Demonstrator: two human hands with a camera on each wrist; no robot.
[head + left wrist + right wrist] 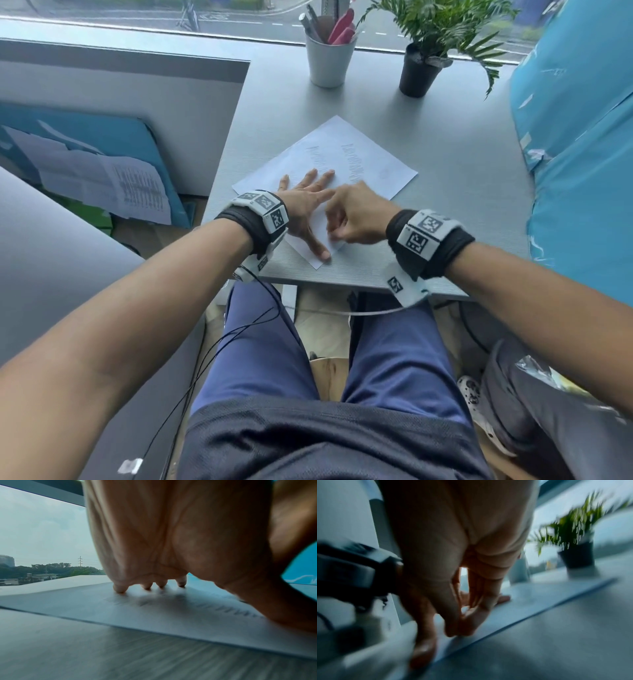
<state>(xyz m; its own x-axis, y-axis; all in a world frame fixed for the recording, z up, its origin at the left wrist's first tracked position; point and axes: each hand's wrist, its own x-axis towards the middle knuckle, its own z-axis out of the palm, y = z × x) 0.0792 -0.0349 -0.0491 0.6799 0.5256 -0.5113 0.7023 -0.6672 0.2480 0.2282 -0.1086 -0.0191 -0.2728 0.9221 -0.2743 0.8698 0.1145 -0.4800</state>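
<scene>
My left hand [305,209] lies flat and open on the paper [376,161], fingers spread, pressing down its near left part. My right hand [356,219] curls its fingers at the near edge just beside it; blur hides whether they pinch the sheet. The paper sits askew on the grey desk [445,205], with a pen cup [329,65] and a plant [419,72] by the window. Its faint print is unreadable.

Grey table [462,212]: paper sheet [370,154] near front edge; white pen cup [329,61], potted plant [419,73] at back.
</scene>
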